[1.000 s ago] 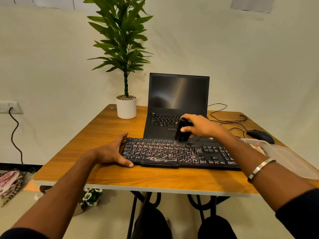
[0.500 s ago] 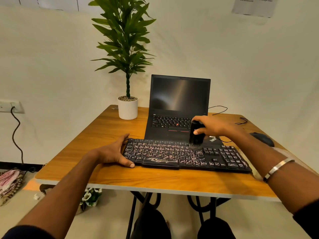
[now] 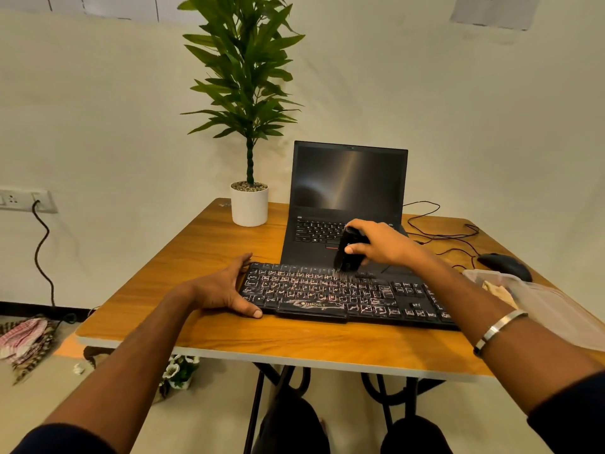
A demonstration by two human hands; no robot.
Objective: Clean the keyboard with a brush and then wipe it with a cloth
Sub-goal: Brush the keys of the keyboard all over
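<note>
Right hand (image 3: pixel 381 245) grips black brush (image 3: pixel 348 252), thumb across the near side, fingers curled over the top. Brush tilted, pale bristles down and touching the upper key rows of the keyboard (image 3: pixel 343 294), about mid-width. Left hand (image 3: pixel 222 288) spread flat against the keyboard's left end: fingers straight along the far corner, thumb along the near edge, palm resting on the counter (image 3: pixel 203 257); holds nothing. Keyboard lies along the counter's near side, just in front of an open laptop (image 3: pixel 347 181) with dark screen. Clear plastic container (image 3: pixel 540 306) at the counter's right edge, pale cloth (image 3: pixel 499 291) inside it. Black mouse (image 3: pixel 504 265) beyond the container. Silver bangle (image 3: pixel 497 329) on right wrist.
</note>
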